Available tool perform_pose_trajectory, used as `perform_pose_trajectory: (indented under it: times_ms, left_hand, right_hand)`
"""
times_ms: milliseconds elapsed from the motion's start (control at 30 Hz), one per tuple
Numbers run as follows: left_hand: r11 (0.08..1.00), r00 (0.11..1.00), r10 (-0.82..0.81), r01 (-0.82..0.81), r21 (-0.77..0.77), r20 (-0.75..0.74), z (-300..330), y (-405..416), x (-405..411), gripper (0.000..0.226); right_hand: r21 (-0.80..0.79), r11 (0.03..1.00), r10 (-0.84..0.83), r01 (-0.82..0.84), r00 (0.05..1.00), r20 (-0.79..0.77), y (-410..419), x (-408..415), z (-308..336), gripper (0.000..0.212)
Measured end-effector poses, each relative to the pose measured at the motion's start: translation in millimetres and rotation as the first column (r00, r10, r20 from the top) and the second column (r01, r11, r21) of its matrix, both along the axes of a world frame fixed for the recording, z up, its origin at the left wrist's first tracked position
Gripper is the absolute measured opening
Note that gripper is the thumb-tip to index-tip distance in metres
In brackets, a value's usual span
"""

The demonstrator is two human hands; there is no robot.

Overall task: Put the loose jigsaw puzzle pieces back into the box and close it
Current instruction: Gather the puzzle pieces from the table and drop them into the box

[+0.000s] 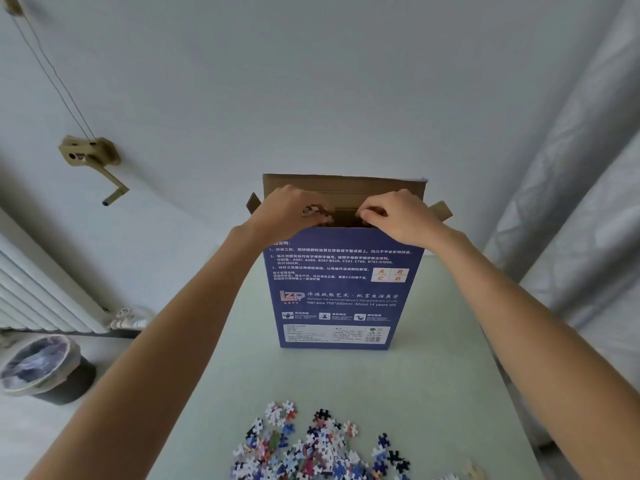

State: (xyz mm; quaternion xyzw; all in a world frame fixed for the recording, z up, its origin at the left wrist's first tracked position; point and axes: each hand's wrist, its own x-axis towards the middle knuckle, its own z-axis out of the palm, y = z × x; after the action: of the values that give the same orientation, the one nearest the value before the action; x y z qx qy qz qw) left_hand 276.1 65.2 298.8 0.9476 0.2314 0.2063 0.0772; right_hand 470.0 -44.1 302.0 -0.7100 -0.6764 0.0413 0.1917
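A tall blue cardboard puzzle box [343, 289] printed with white text stood upright near the far edge of the pale green tabletop [433, 393], its brown top flaps [343, 183] folded open and its printed face turned toward the person. Both bare arms reached out to the box's open mouth. The left hand [287, 209] hovered over the left part of the opening, fingers curled around a small cluster of brownish jigsaw pieces [315, 212] held right at the rim. The right hand [398, 216] sat over the right part of the opening, fingertips bent downward at the rim; whether they pinched any pieces could not be told. A scattered heap of multicoloured loose jigsaw pieces [311, 445] lay near the tabletop's near edge, well apart from the box. Beside the tabletop's left edge, a dark waste bin [45, 372] with a plastic liner stood on the floor below a white radiator [38, 296].
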Motion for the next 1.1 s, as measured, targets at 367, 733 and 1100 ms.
perform_pose_trajectory:
  times_ms: [367,733,1100]
  left_hand:
    - [0.957,0.962,-0.064,-0.016,0.29,0.264,-11.1,-26.0,-16.0,0.017]
    - [0.973,0.939,0.197,-0.153,-0.172,0.281,-154.4,-150.2,-99.5,0.019]
    - [0.736,0.84,0.156,-0.45,-0.506,-0.52,-278.9,-228.6,-145.2,0.085]
  right_hand:
    - [0.504,0.849,0.004,-0.158,0.956,0.293,-37.5,-41.3,-17.0,0.018]
    - [0.05,0.995,-0.074,0.082,0.987,-0.14,-164.7,-115.5,-197.1,0.027]
    - [-0.681,0.694,-0.35,0.234,0.936,-0.034,-260.4,-156.6,-316.8,0.098]
